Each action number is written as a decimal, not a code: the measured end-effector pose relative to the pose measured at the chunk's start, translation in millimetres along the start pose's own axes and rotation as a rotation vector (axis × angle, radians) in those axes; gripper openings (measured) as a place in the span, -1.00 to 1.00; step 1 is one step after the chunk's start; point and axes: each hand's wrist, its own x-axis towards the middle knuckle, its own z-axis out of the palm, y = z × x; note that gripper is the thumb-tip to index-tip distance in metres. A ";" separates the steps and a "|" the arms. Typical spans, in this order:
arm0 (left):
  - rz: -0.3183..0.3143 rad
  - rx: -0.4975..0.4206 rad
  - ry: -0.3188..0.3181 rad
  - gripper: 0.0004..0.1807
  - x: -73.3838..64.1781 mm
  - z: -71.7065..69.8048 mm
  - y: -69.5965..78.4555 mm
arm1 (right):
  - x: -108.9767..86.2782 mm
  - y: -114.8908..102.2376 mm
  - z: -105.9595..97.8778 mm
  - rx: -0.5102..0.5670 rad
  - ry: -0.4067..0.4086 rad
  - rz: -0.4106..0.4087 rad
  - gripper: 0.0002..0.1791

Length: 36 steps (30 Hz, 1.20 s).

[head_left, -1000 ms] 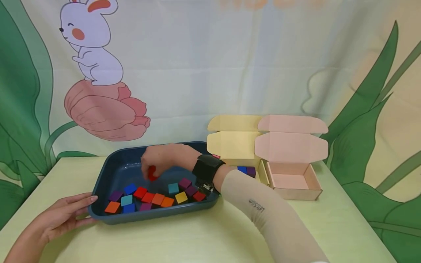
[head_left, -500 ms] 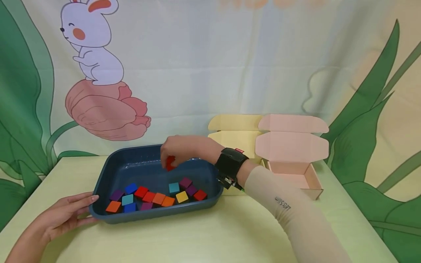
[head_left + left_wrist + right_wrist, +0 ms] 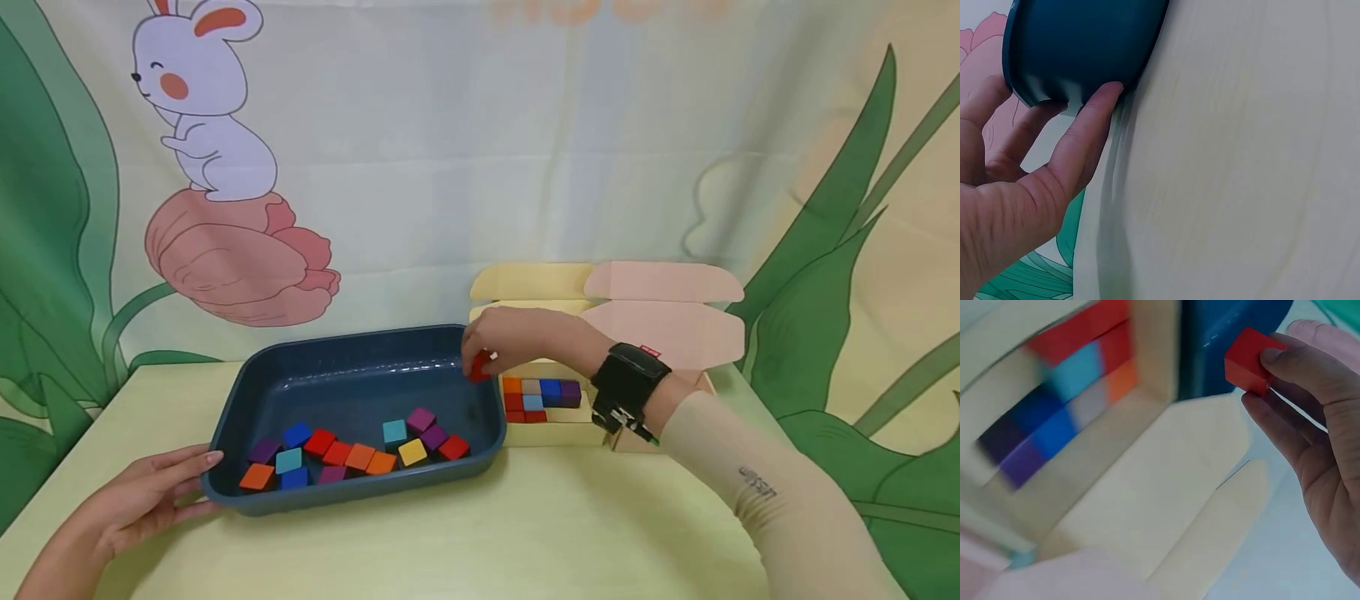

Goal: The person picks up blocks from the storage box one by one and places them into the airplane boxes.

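Observation:
My right hand (image 3: 504, 337) pinches a red cube (image 3: 481, 367) between thumb and fingertips, over the right rim of the dark blue tray (image 3: 352, 329). The right wrist view shows this red cube (image 3: 1249, 359) clearly, its near faces uncovered. Inside the tray, toward its front, lie loose coloured cubes, among them a yellow cube (image 3: 412, 452) and a teal cube (image 3: 395, 432). My left hand (image 3: 153, 492) rests against the tray's left front corner, thumb at the rim. Its fairly straight fingers touch the tray's outer wall (image 3: 1079, 56) in the left wrist view.
Right of the tray stands an open yellow box (image 3: 555, 435) holding several cubes in rows. A pink box (image 3: 667, 333) with raised lid is beside it, partly hidden by my right arm. A printed cloth (image 3: 420, 167) hangs behind the table (image 3: 450, 533).
My right hand has carried the red cube rightward from above the tray's middle to its right rim, near the yellow box. My left hand stays at the tray's corner.

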 end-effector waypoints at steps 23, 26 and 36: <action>0.004 -0.012 0.024 -0.60 1.2 -1.4 -1.5 | -93.1 29.9 56.7 0.092 -0.082 0.171 -0.83; 0.004 -0.023 0.021 -0.66 1.1 -2.0 -2.1 | -90.9 30.2 61.1 0.095 -0.076 0.161 -0.82; 0.002 0.029 0.027 -0.16 1.9 0.5 -1.2 | -80.9 31.8 67.0 0.131 -0.091 0.138 -0.77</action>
